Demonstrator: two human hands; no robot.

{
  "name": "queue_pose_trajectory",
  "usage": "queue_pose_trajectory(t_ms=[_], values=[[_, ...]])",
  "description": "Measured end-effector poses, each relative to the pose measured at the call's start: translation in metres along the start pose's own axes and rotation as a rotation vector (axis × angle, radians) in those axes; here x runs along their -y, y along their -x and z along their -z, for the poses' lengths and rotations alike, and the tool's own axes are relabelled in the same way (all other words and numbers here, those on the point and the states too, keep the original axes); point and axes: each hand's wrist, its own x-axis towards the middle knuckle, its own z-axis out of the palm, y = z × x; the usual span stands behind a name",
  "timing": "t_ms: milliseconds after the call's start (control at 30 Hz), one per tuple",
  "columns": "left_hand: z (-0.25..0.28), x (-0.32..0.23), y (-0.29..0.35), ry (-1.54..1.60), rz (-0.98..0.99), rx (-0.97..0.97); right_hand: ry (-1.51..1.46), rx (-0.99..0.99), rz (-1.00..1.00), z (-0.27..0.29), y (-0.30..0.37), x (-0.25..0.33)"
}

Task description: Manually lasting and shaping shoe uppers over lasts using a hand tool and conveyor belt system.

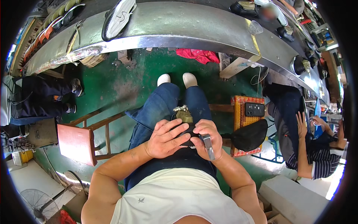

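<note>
I see free room over the green floor [123,86] ahead of my knees, but the wooden stool [76,143] blocks the left, the seated person [298,145] the right, the metal bench [179,28] beyond

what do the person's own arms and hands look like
Both arms are bare from shoulder to wrist: the top is a sleeveless, cream-white one. No gloves, watch or rings show on the left hand or right hand. A small dark mark sits on the left forearm.

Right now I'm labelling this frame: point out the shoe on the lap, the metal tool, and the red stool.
shoe [184,115]: head view, olive upper.
metal tool [209,146]: head view, its grey blade.
red stool [75,143]: head view, seat top.
</note>
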Motion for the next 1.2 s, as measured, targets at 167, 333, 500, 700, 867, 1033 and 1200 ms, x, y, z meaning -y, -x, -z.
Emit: queue_pose_trajectory(t_ms=[167,333,500,700,867,1033,1200], values=[[0.002,0.009,-0.010,0.105,0.012,-0.036,-0.099,-0.128,-0.088,-0.011,-0.007,-0.006],[-0.027,0.031,-0.003,0.276,0.211,-0.132,-0.192,0.005,-0.609,-0.004,-0.022,-0.016],[-0.045,0.050,-0.014,0.354,0.436,-0.092,-0.211,-0.014,-0.671,0.006,-0.055,-0.037],[-0.011,0.038,-0.069,0.510,0.712,0.070,0.013,0.070,-0.688,0.030,-0.077,-0.031],[0.003,0.037,-0.096,0.405,0.870,0.192,-0.037,-0.052,-0.640,0.036,-0.067,-0.044],[-0.051,0.077,-0.028,0.473,0.905,0.227,-0.053,-0.117,-0.853,-0.002,0.017,-0.079],[-0.067,0.072,-0.014,0.511,1.086,0.296,-0.236,-0.299,-1.052,-0.025,0.057,-0.066]])
